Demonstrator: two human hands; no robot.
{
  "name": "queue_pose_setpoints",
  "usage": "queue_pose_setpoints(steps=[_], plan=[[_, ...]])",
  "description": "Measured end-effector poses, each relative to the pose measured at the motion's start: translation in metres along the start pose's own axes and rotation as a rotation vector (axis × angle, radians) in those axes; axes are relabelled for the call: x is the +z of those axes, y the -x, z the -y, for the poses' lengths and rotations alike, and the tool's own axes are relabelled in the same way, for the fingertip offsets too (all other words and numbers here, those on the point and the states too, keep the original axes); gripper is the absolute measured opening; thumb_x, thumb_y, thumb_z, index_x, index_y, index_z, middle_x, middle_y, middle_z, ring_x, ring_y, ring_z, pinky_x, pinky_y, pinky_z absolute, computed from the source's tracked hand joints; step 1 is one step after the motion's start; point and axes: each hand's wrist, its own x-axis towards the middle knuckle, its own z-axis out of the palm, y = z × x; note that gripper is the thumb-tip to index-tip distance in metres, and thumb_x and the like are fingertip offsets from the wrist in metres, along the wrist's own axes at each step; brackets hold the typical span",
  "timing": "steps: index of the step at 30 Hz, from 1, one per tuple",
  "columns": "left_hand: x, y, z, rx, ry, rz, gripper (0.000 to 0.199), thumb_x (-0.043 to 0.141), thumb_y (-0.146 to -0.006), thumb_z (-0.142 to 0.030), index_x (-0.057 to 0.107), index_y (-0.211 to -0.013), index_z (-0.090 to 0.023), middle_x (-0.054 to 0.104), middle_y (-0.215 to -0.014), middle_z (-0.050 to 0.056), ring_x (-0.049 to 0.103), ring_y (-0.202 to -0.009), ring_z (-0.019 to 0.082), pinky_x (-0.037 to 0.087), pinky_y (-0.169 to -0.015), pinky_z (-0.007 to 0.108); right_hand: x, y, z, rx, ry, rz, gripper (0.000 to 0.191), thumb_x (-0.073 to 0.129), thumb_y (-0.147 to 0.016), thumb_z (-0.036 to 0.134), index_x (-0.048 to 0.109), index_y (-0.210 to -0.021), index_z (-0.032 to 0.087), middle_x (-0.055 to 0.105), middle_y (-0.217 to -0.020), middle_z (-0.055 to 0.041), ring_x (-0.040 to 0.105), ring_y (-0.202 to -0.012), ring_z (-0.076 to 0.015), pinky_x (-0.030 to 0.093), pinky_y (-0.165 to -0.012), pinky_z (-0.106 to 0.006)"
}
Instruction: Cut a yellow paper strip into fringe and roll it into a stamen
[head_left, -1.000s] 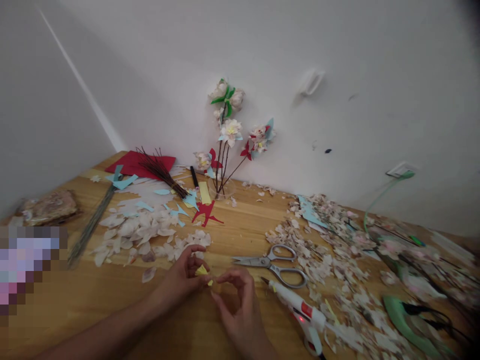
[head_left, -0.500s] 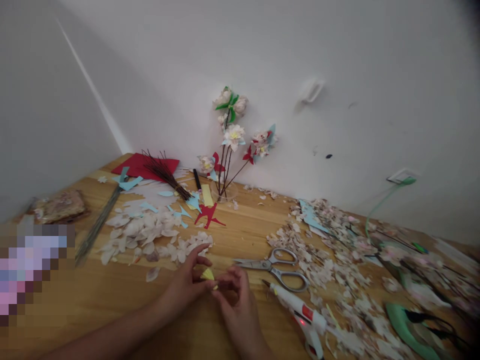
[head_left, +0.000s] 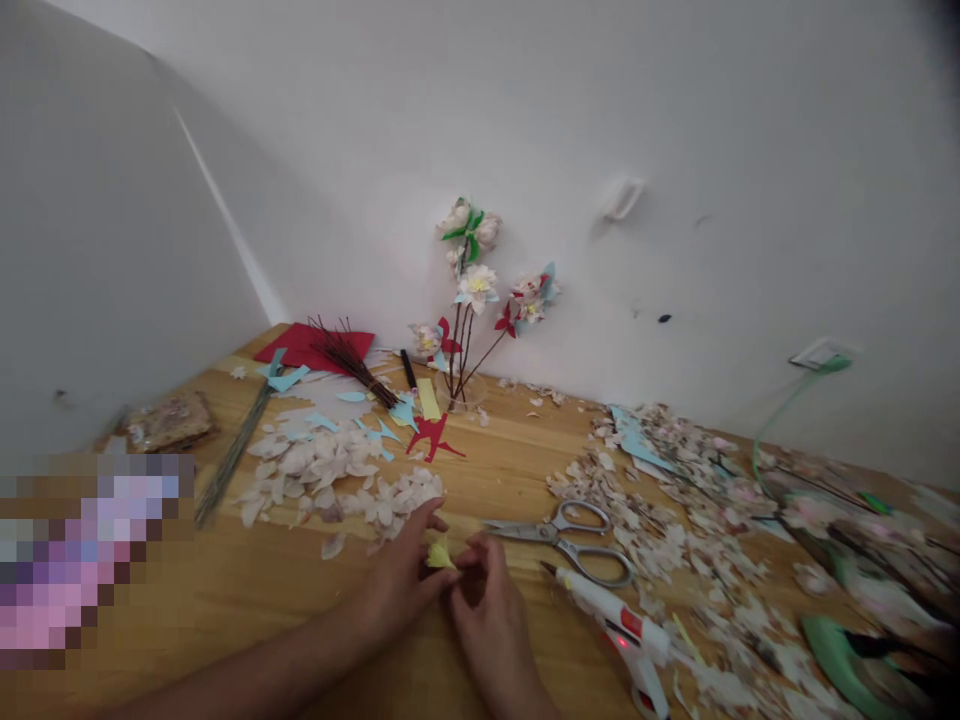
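Observation:
Between my hands, low in the middle of the view, is a small yellow fringed paper piece (head_left: pixel 440 553), fanned out at one end. My left hand (head_left: pixel 405 565) pinches it with thumb and fingers. My right hand (head_left: pixel 491 615) is curled at its narrow end, with fingertips closed together there; whether they grip the same piece is partly hidden. Just right of my hands lie metal scissors (head_left: pixel 559 535), blades pointing left. Below the scissors is a white hot glue gun (head_left: pixel 611 610) with a red light on. White petals (head_left: pixel 397 497) are spread beyond my left hand.
Handmade flowers on brown stems (head_left: pixel 469 330) stand against the wall. Near them lie brown twigs (head_left: pixel 356 365), a red sheet (head_left: pixel 300 345), red paper scraps (head_left: pixel 433 440) and a yellow strip (head_left: pixel 429 398). Petals (head_left: pixel 675 545) cover the right side, by a green tape roll (head_left: pixel 829 640).
The whole scene has shifted to the right and slightly down as the camera turned. Both hands still hold close together around the yellow piece, whose fanned end now points more to the left.

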Motion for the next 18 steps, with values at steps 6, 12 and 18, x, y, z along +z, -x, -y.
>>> queue_pose_setpoints(steps=[6, 12, 18], plan=[[-0.017, 0.003, -0.028, 0.253, -0.263, -0.015, 0.054, 0.055, -0.074, -0.016, 0.033, -0.121, -0.029, 0.046, -0.12, 0.007, 0.061, -0.088, 0.017, 0.05, -0.08, 0.037, -0.01, -0.009, -0.01, 0.091, -0.262, -0.162, 0.024, 0.059, -0.068, 0.022, 0.043, -0.085, 0.024, 0.054, -0.065, 0.0057, 0.056, -0.063, -0.0155, 0.044, -0.063, -0.028], [-0.074, 0.019, -0.066, 0.42, -0.638, -0.142, 0.041, 0.05, -0.078, -0.016, 0.042, -0.116, -0.028, 0.05, -0.122, 0.005, 0.048, -0.115, 0.021, 0.041, -0.096, 0.04, -0.015, -0.012, -0.015, 0.138, -0.308, -0.208, 0.03, 0.062, -0.061, 0.023, 0.036, -0.075, 0.025, 0.051, -0.058, 0.0089, 0.054, -0.056, -0.0142, 0.042, -0.058, -0.026], [-0.168, 0.099, -0.02, 0.377, -0.891, -0.699, 0.038, 0.053, -0.074, -0.027, 0.045, -0.111, -0.028, 0.063, -0.096, 0.002, 0.055, -0.105, 0.024, 0.041, -0.096, 0.045, -0.016, -0.015, -0.022, 0.17, -0.339, -0.207, 0.035, 0.065, -0.059, 0.028, 0.039, -0.082, 0.025, 0.054, -0.056, 0.0089, 0.056, -0.057, -0.0169, 0.044, -0.063, -0.031]])
